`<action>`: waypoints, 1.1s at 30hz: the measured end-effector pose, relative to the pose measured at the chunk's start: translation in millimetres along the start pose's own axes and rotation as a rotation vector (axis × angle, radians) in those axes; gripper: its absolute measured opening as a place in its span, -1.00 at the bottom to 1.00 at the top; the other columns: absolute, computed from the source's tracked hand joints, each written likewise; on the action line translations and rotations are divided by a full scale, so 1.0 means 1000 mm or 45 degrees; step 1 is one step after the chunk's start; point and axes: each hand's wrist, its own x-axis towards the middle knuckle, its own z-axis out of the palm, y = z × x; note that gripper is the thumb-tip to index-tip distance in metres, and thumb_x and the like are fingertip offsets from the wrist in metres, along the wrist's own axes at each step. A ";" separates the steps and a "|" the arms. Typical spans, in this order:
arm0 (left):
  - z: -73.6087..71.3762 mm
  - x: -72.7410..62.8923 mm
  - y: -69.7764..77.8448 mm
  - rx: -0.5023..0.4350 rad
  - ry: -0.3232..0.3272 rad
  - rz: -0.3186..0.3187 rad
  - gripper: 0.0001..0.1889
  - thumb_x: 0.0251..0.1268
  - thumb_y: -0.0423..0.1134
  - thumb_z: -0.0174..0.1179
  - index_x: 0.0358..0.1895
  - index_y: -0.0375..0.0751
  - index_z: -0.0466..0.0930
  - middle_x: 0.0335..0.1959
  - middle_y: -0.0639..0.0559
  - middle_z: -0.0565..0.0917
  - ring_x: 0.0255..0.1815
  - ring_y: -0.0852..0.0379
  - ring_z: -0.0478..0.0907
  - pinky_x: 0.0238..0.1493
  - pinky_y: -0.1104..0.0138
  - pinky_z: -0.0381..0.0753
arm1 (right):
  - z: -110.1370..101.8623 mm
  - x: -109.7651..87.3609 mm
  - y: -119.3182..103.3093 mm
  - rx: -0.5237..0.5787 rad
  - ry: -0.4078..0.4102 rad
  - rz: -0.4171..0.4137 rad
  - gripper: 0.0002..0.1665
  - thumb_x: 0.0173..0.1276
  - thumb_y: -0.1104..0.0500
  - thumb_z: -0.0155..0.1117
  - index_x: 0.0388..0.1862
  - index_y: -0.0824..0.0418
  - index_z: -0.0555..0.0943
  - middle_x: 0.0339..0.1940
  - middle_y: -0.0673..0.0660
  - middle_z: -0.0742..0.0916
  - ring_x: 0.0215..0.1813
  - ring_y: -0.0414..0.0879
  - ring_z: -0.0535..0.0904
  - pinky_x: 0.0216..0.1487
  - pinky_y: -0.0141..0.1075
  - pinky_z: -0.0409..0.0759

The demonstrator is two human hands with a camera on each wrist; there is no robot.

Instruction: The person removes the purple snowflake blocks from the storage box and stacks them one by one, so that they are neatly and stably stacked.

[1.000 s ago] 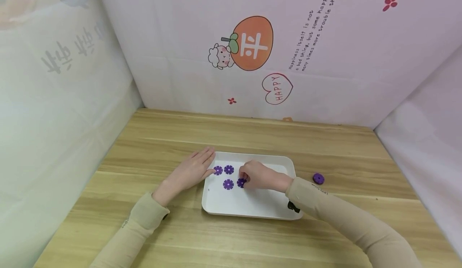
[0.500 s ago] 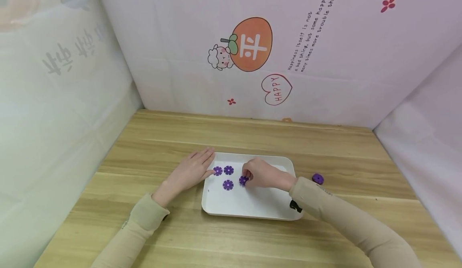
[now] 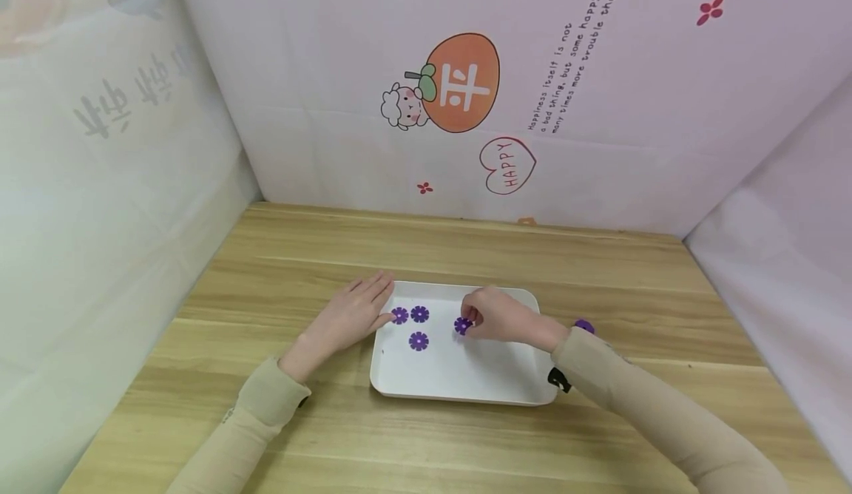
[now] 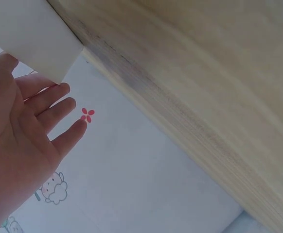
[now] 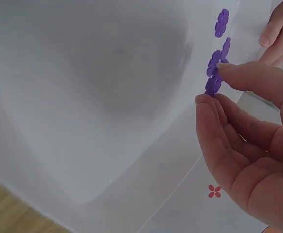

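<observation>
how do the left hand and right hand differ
The left hand has its fingers extended; the right hand pinches a purple disc. The left hand is at the left edge of the tray, while the right hand is above its floor. Both emerge from beige sleeves.

Tray (image 3: 459, 376) of smooth plastic with a soft sheen, discs (image 3: 418, 341) of plastic with a matt finish, table (image 3: 373, 442) in wood grain, smooth with a satin finish, backdrop (image 3: 319, 146) of printed cloth, matt and lightly creased, sleeves (image 3: 655, 390) of plain matt cloth
</observation>
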 end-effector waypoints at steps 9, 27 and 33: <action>-0.001 0.000 0.000 0.025 0.032 -0.002 -0.36 0.52 0.12 -0.03 0.44 -0.29 0.33 0.47 -0.16 0.40 0.51 -0.10 0.34 0.50 0.01 0.39 | -0.012 -0.014 0.011 -0.011 0.059 -0.015 -0.86 0.16 0.30 0.46 -0.30 0.30 0.70 -0.41 0.10 0.76 -0.38 -0.21 0.58 -0.36 -0.51 0.57; -0.004 0.000 -0.005 -0.112 -0.011 0.022 -0.32 0.51 0.11 0.00 0.45 -0.34 0.29 0.49 -0.23 0.35 0.52 -0.16 0.30 0.52 -0.01 0.35 | -0.031 -0.047 0.041 0.045 0.112 0.135 -0.85 0.14 0.34 0.46 -0.30 0.32 0.68 -0.38 0.10 0.75 -0.35 -0.23 0.59 -0.33 -0.46 0.64; -0.005 -0.001 -0.005 -0.130 -0.015 0.039 -0.26 0.47 0.17 0.02 0.45 -0.37 0.28 0.49 -0.26 0.34 0.52 -0.20 0.30 0.51 -0.03 0.36 | -0.033 -0.058 0.049 0.053 0.143 0.164 -0.86 0.16 0.33 0.46 -0.30 0.32 0.68 -0.40 0.08 0.75 -0.36 -0.23 0.60 -0.35 -0.46 0.64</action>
